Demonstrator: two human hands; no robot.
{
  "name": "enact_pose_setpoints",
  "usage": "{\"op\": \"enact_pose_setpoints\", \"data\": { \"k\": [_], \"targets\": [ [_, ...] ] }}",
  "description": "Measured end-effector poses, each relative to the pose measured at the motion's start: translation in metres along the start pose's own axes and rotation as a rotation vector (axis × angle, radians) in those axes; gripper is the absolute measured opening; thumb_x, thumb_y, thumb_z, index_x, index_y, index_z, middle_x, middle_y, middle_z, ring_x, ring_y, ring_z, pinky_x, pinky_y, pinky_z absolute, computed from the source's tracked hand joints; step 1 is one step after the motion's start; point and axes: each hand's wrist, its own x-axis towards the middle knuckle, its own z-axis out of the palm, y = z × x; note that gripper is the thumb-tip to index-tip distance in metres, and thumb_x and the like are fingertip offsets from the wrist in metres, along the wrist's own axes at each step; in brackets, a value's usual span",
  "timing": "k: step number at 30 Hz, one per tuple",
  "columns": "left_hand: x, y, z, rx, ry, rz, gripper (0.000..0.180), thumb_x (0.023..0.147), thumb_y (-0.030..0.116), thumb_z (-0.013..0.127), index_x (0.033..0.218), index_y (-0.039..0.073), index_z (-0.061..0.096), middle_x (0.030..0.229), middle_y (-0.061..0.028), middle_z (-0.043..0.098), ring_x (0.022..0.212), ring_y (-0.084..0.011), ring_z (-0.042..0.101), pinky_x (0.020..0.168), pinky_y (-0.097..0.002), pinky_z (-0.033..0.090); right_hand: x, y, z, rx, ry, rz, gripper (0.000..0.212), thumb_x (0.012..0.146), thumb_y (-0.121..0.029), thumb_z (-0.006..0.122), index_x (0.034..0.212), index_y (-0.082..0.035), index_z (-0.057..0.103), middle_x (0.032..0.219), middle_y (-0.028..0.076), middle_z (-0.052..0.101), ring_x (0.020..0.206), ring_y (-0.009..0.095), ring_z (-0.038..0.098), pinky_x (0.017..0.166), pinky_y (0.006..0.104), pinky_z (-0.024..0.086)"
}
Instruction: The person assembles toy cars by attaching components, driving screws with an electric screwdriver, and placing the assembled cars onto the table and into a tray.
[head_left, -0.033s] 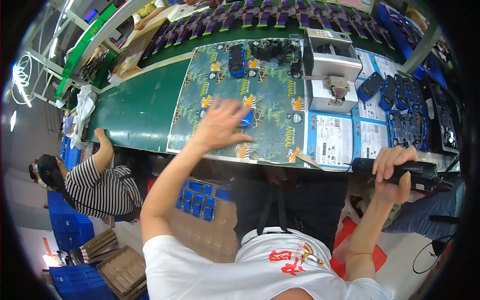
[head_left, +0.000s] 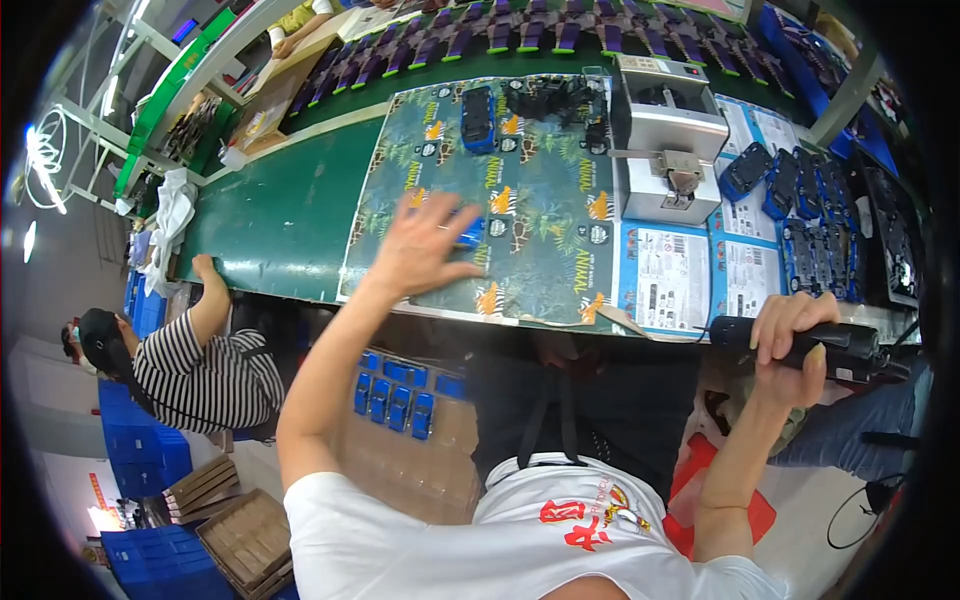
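My left hand (head_left: 425, 248) is stretched over the patterned animal-print sheet (head_left: 560, 270) on the bench, its fingers spread apart. A small shiny blue part (head_left: 470, 233) lies beside its fingers, partly covered by them; its exact kind is hidden. At the right, my right hand (head_left: 790, 345) is wrapped round a black electric screwdriver (head_left: 735, 333), held level near the bench's front edge. A blue and black toy car (head_left: 478, 120) sits farther up the sheet. Next to it are black loose parts (head_left: 550, 100) in a heap.
A silver screw feeder (head_left: 668, 150) stands right of the sheet. Beyond it are several blue toy cars (head_left: 800, 185) in rows. Purple parts (head_left: 510, 30) line the far belt. Below the bench, a carton (head_left: 410, 470) holds blue car bodies. A person in stripes (head_left: 205, 370) works at left.
My left hand and the blue part have shifted slightly left across the sheet. My right hand keeps its hold on the electric screwdriver.
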Motion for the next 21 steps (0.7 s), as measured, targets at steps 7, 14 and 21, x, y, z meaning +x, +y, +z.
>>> {"op": "enact_pose_setpoints", "data": {
  "k": [7, 14, 21],
  "targets": [
    [-0.100, -0.042, -0.002, 0.075, 0.212, -0.382, 0.095, 0.069, 0.052, 0.081, 0.143, 0.006, 0.041, 0.148, -0.0216, 0.036, 0.138, -0.0380, 0.034, 0.113, -0.0560, 0.022, 0.002, 0.014, -0.014, 0.051, -0.053, 0.046, 0.034, 0.087, -0.031, 0.068, 0.097, -0.004, 0.050, 0.067, 0.004, 0.053, 0.050, 0.012, 0.048, 0.051, 0.0248, 0.043],
    [0.008, 0.121, 0.018, -0.475, 0.630, -0.054, 0.043, 0.071, 0.008, 0.080, 0.110, 0.001, 0.063, 0.116, -0.0188, 0.063, 0.103, -0.0385, 0.062, 0.087, -0.0441, 0.051, -0.004, 0.002, -0.006, 0.064, -0.076, 0.061, 0.037, 0.085, -0.033, 0.073, 0.094, -0.005, 0.050, 0.064, 0.002, 0.053, 0.048, 0.013, 0.049, 0.047, 0.0277, 0.044],
    [0.175, 0.295, -0.002, -1.267, 0.389, -0.024, 0.040, 0.083, 0.016, 0.073, 0.115, -0.004, 0.060, 0.105, -0.0224, 0.065, 0.088, -0.0333, 0.067, 0.073, -0.0362, 0.053, -0.011, -0.042, -0.013, 0.137, -0.253, -0.073, 0.036, 0.083, -0.028, 0.077, 0.091, 0.002, 0.058, 0.062, 0.008, 0.062, 0.044, 0.018, 0.059, 0.046, 0.0300, 0.054]
  ]
}}
